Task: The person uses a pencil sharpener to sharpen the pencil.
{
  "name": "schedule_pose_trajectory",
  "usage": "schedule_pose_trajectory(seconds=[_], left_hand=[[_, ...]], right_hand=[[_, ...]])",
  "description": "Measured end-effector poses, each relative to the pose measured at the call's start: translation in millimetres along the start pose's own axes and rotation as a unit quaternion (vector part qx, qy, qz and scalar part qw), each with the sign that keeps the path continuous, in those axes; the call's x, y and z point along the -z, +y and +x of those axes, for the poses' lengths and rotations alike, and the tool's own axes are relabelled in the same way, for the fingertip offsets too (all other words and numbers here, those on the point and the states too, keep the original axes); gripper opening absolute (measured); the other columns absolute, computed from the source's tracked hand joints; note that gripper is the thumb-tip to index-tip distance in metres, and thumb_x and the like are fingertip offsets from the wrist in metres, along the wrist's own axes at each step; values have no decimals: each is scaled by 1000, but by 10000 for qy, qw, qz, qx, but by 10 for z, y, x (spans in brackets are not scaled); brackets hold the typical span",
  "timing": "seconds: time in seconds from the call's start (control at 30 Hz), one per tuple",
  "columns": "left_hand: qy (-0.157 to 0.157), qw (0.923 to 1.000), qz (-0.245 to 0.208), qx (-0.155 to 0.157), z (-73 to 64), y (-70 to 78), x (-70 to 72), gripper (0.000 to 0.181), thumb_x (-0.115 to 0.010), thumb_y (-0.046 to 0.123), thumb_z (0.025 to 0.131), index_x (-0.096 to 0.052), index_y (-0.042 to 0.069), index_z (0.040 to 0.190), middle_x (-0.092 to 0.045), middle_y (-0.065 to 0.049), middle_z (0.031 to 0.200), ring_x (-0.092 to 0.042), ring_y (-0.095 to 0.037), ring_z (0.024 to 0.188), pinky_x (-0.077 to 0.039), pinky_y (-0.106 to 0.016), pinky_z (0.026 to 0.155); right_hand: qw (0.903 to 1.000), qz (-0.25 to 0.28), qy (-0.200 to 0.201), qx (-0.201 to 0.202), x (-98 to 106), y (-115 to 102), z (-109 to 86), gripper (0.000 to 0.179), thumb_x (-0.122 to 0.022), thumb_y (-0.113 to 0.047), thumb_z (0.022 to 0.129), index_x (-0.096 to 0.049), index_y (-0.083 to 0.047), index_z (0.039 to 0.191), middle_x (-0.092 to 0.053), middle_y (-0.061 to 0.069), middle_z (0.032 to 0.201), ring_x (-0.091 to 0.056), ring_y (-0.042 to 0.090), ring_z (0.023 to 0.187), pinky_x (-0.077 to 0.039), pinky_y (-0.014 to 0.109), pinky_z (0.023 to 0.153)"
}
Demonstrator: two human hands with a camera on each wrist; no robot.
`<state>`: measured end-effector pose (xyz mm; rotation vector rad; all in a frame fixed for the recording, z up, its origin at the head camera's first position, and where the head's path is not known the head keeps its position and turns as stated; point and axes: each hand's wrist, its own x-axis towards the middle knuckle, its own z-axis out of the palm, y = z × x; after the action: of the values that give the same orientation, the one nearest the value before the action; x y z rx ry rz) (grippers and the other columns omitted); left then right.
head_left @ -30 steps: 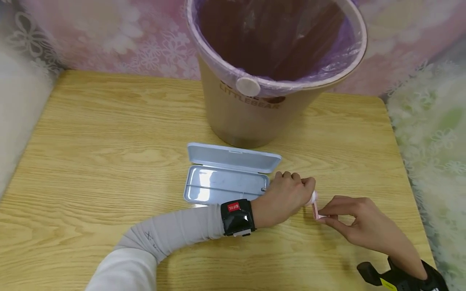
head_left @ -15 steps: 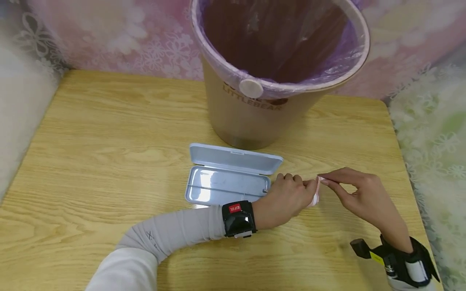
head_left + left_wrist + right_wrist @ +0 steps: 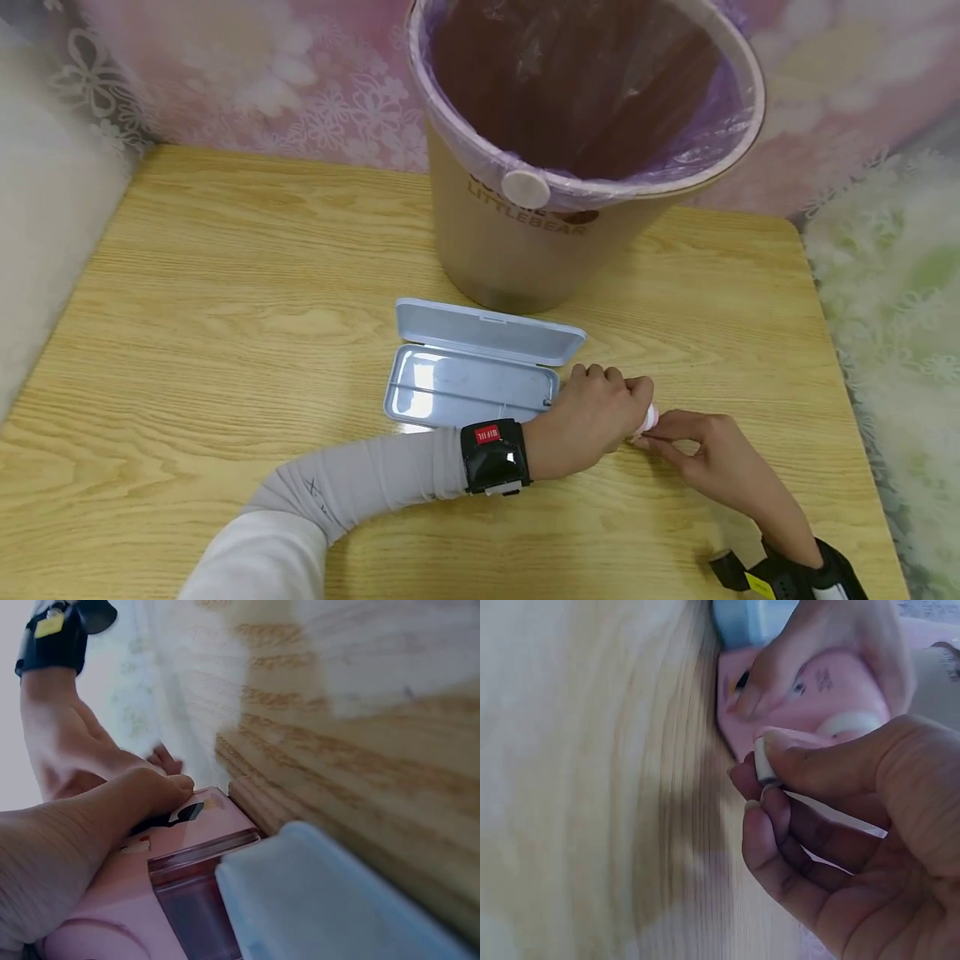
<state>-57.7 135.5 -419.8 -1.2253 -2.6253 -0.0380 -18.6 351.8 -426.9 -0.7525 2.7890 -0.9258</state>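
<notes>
My left hand (image 3: 592, 425) grips a small pink crank pencil sharpener (image 3: 840, 682) from above, mostly covering it in the head view. Its dark see-through drawer (image 3: 199, 907) shows in the left wrist view. Between thumb and fingers, my right hand (image 3: 712, 462) pinches the white knob (image 3: 763, 761) of the sharpener's crank, low at the sharpener's right end. Directly left of the sharpener lies a light blue pencil case (image 3: 457, 375), its lid (image 3: 491, 329) raised.
Behind the pencil case stands a tall beige bin (image 3: 517, 258) with a purple liner. All of this rests on a wood-grain table (image 3: 262, 250), with flowered cloth (image 3: 322, 75) at the back and sides.
My right hand has swung the crank up and then down again round the sharpener's end. My left hand keeps its grip in place; the whole view shifts slightly.
</notes>
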Motion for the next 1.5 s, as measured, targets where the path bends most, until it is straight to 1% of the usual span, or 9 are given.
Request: schedule_pose_trajectory(seconds=[0.23,0.5,0.6,0.67,0.8,0.9,1.1,1.33,1.5], left_hand=[[167,9998,28,-140,-21,-28,1,21,-43,15,107,-53,21,90,-44,11,64,-33,-4,56,-22,-21,53],[221,9993,144,-247,-25,-39,14,22,-43,18,108,-51,22,88,-44,11,63,-31,-4,55,-21,-22,53],[155,9995,77,-271,-21,-26,13,17,-45,20,107,-51,22,91,-46,11,65,-35,-4,56,-25,-21,53],[3,9996,18,-291,-16,-10,13,9,-48,21,106,-56,21,102,-50,11,67,-40,-4,57,-28,-21,53],[-178,9993,-100,-304,-11,25,12,10,-50,24,105,-57,21,112,-55,11,72,-45,-4,60,-31,-21,54],[-114,9995,-99,-282,-14,37,16,9,-51,29,105,-53,22,99,-53,11,70,-44,-4,59,-30,-21,54],[69,9997,149,-189,-11,15,19,17,-54,33,104,-52,21,93,-50,10,67,-42,-3,56,-28,-21,52],[192,9997,-25,-137,-7,-25,-6,19,-45,17,106,-54,20,90,-49,9,65,-40,-3,56,-29,-20,52],[201,9997,39,-134,2,-24,-4,18,-44,18,107,-56,20,93,-50,9,67,-43,-3,57,-28,-21,52]], right_hand=[[9972,732,-123,-52,223,-241,-185,42,-74,14,81,-79,-19,107,-77,-12,100,-69,-1,91,-52,12,78],[9974,154,642,292,457,-248,11,47,-75,19,75,-78,-16,107,-75,-10,95,-63,-6,78,-44,12,68],[9956,-90,898,260,448,-134,131,43,-76,16,76,-79,-15,106,-75,-13,97,-63,-11,84,-45,8,70],[9950,-143,969,208,418,-49,202,42,-77,14,78,-80,-16,106,-76,-11,99,-63,-12,90,-46,6,74],[9973,-68,736,32,286,124,261,37,-77,10,81,-80,-17,106,-77,-8,101,-65,-10,97,-49,6,83],[9988,45,489,0,140,194,205,35,-77,12,80,-81,-15,101,-78,-4,99,-68,-4,94,-50,6,82],[9999,127,104,11,-13,61,-16,37,-80,9,77,-81,-22,97,-78,-10,95,-70,-2,95,-49,7,81],[9964,816,-159,158,181,-186,-157,42,-76,14,79,-79,-19,104,-77,-11,99,-70,0,91,-51,11,75],[9981,382,229,415,415,-281,-102,52,-78,18,72,-78,-20,107,-76,-13,100,-67,-2,86,-49,11,74]])
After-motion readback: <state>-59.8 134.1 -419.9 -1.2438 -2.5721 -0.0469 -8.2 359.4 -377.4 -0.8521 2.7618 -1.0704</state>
